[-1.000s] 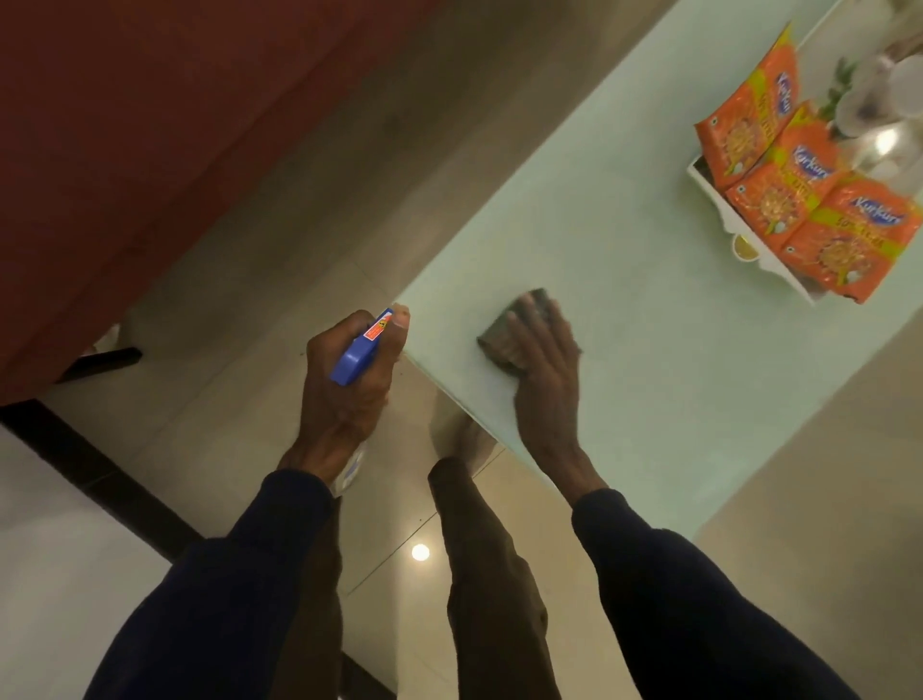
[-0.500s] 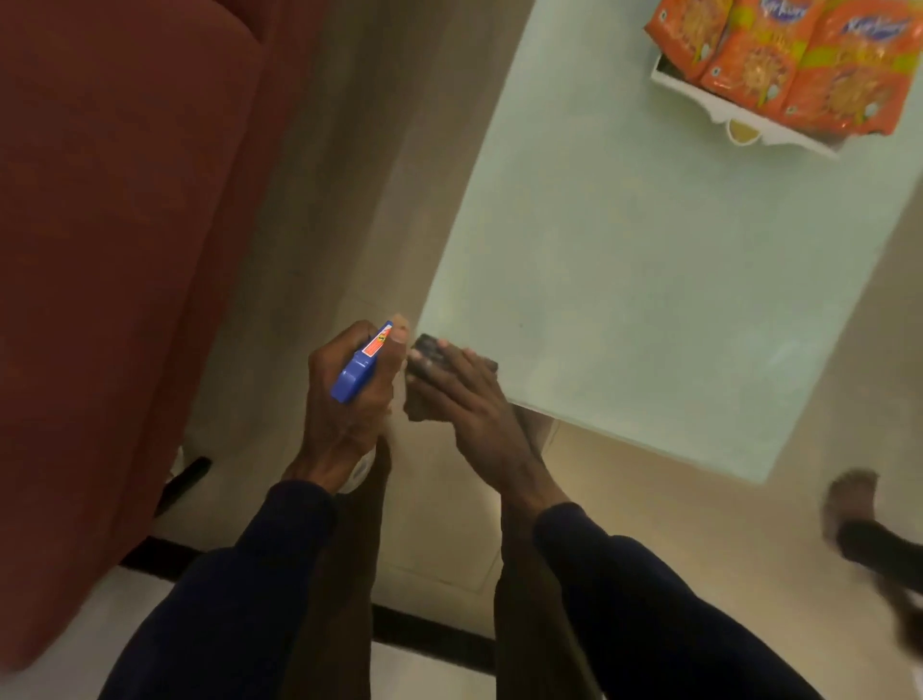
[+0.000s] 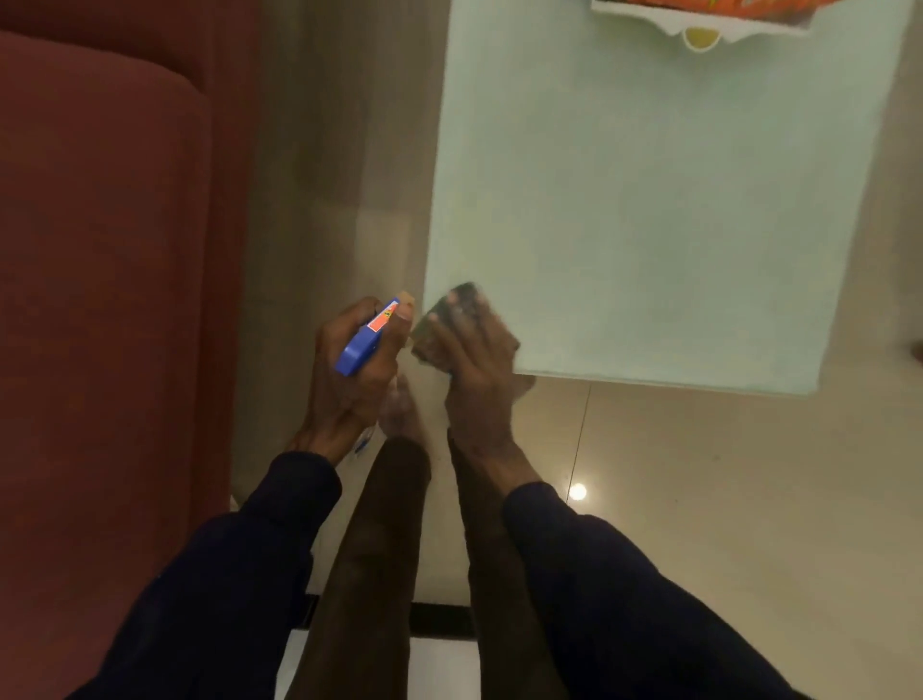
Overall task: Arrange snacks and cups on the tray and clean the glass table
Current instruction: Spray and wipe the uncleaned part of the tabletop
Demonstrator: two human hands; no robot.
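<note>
Pressing a cloth (image 3: 428,341) at the counter's (image 3: 649,200) 7 o'clock corner, the right hand (image 3: 477,364) is laid flat, fingers straight. A blue bottle (image 3: 366,339) is gripped by the left hand (image 3: 349,372) just beside it, off the counter. The tray (image 3: 644,16) with snacks (image 3: 724,3) is cut off at 12 o'clock.

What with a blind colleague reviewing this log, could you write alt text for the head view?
The right hand presses a dark cloth onto the near left corner of the glass table; the left hand grips a blue spray bottle beside it. A white tray of orange snack packets sits at the far end, a red sofa on the left.
</note>
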